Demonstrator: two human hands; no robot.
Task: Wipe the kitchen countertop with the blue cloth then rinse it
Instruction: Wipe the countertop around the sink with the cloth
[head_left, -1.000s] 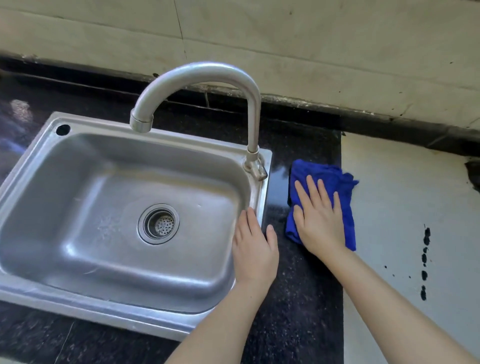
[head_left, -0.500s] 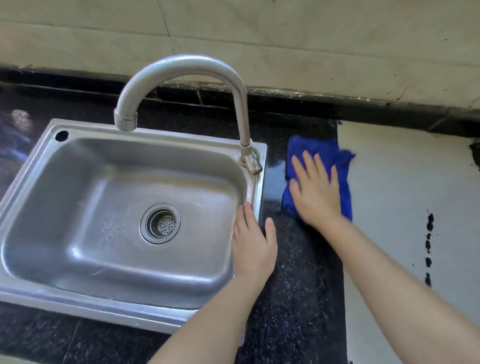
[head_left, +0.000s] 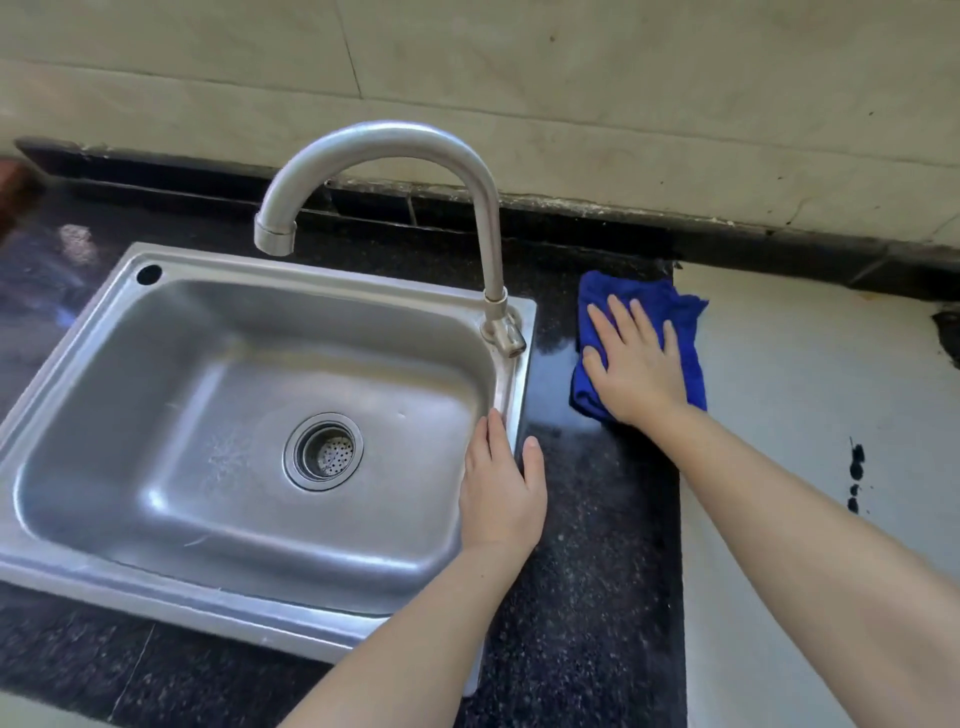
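The right hand (head_left: 636, 371) presses flat-fingered on the blue cloth (head_left: 680, 332), the left hand (head_left: 501, 488) rests open on the sink (head_left: 522, 332) rim, so the unpinched cloth may bunch or slide off the tabletop (head_left: 597, 545) strip

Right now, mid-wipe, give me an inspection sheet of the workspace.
Surface: black speckled countertop, wet sheen beside the sink; pale slab to the right with dark marks.
Job's things: blue cloth bunched on the countertop; faucet not running; sink empty.
Clutter: nothing seen.
Hands: right hand presses the cloth, fingers straight; left hand rests on the sink rim.
Cables: nothing seen.
Surroundings: beige tiled wall.
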